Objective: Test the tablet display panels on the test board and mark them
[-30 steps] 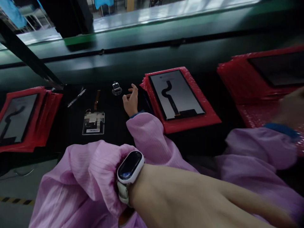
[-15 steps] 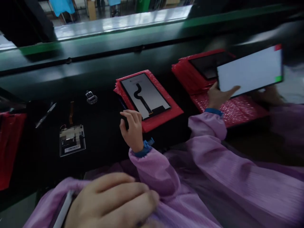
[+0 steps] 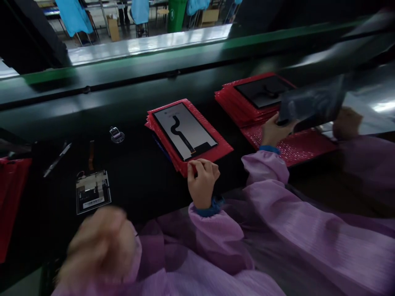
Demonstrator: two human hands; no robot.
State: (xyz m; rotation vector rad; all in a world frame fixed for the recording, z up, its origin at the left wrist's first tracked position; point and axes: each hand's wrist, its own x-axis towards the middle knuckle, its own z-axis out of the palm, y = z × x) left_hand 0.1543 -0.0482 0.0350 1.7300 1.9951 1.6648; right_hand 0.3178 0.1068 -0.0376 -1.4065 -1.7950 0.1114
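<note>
My right hand (image 3: 202, 185) is at the near edge of a red bubble-wrap stack (image 3: 224, 150), its fingers curled together in a pinch. What lies between the fingertips, if anything, is hidden. A display panel (image 3: 202, 127) with a black flex cable lies on that stack, just beyond the hand. My left hand (image 3: 98, 246) is low at the left, close to the camera and smeared by motion. Nearest to it is a small framed circuit part (image 3: 93, 191) with an orange ribbon (image 3: 91, 155), lying on the black surface.
At right, a co-worker's hands (image 3: 274, 131) hold a dark, blurred panel (image 3: 311, 102) near another red stack (image 3: 247, 107) with a panel. A small metal piece (image 3: 117, 135), a pen-like tool (image 3: 58, 159) and red wrap (image 3: 12, 201) are at left. A rail (image 3: 132, 80) runs behind.
My left hand has moved left and away from the lower middle. My right hand has shifted right and its fingers have curled closed. The co-worker's panel, bright before, is now dark.
</note>
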